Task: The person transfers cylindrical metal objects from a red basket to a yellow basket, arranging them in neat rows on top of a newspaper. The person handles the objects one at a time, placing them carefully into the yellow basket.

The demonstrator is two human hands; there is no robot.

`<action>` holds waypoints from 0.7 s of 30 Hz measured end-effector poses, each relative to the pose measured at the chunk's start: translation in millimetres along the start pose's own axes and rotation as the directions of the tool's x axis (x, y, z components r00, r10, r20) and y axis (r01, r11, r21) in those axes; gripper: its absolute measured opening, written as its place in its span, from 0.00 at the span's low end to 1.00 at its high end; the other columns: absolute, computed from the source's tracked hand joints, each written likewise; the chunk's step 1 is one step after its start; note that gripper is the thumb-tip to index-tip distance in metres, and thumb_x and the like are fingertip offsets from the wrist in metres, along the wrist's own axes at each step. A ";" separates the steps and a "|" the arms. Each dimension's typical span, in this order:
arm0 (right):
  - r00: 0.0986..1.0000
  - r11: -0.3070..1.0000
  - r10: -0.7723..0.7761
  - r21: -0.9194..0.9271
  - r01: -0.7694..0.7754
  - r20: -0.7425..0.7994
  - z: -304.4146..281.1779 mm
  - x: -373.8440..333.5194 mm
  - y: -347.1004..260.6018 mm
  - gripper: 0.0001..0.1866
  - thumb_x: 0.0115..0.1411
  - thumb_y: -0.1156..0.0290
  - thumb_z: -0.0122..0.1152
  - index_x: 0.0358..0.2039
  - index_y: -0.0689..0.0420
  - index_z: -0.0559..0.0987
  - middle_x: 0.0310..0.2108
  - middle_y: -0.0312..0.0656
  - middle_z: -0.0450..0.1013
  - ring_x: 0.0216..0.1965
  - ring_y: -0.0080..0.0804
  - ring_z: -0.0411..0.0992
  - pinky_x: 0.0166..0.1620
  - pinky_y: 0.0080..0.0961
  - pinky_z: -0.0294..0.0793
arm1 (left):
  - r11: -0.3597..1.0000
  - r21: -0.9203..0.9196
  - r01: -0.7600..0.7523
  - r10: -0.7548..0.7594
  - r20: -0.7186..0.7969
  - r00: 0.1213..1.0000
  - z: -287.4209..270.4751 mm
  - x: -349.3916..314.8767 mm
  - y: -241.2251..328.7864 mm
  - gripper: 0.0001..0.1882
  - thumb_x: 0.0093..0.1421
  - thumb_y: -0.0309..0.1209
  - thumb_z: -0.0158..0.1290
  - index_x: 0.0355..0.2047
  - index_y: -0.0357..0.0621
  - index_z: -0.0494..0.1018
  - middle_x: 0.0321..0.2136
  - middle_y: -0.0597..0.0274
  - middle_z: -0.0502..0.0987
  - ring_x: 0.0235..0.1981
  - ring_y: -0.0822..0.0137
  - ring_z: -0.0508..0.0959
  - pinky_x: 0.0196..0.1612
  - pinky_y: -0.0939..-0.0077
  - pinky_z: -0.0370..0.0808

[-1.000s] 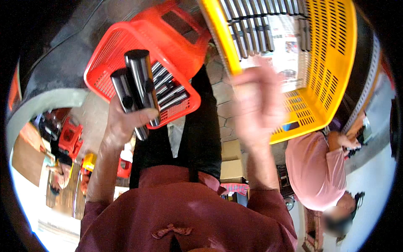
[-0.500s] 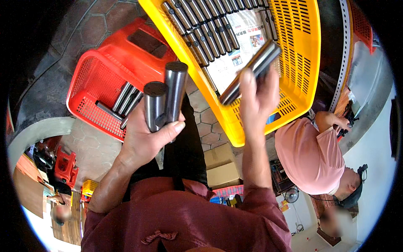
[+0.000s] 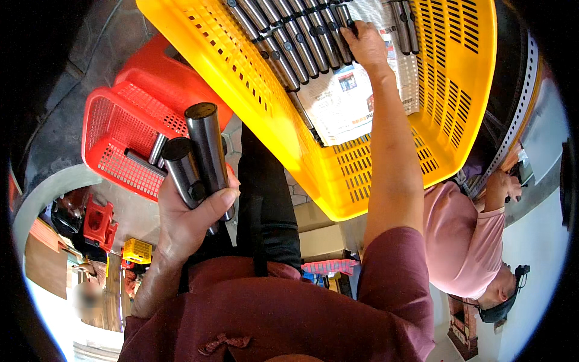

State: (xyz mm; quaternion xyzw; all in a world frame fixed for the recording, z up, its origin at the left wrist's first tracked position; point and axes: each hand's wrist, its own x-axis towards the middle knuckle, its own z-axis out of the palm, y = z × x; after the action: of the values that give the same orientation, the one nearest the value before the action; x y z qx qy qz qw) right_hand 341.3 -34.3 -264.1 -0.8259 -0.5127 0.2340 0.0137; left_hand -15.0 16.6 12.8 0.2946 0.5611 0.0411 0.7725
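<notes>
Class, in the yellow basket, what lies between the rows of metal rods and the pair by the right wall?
In the head view, printed paper lies between the rows of metal rods and the pair of rods, partly hidden by the right hand.

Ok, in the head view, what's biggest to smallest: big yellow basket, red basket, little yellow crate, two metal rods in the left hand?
1. Big yellow basket
2. Red basket
3. Two metal rods: partly hidden, unsure which is bigger
4. Little yellow crate, but it's farther away
</notes>
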 end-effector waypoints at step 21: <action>0.960 0.950 -0.003 0.299 0.090 -0.279 6.5 -12.7 -4.9 0.19 0.61 0.63 0.60 0.47 0.64 0.75 0.41 0.48 0.73 0.41 0.40 0.72 0.44 0.35 0.72 | 0.997 -0.045 0.068 -0.069 -0.026 0.997 5.6 7.3 -0.8 0.13 0.53 0.26 0.62 0.38 0.36 0.74 0.31 0.60 0.79 0.31 0.73 0.78 0.36 0.79 0.75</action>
State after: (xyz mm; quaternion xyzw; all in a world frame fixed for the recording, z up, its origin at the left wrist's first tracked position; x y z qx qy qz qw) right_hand 329.9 -44.3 -263.9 -0.8255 -0.4826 0.1937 0.2193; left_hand -7.5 16.5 7.4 0.2575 0.5805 0.0309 0.7719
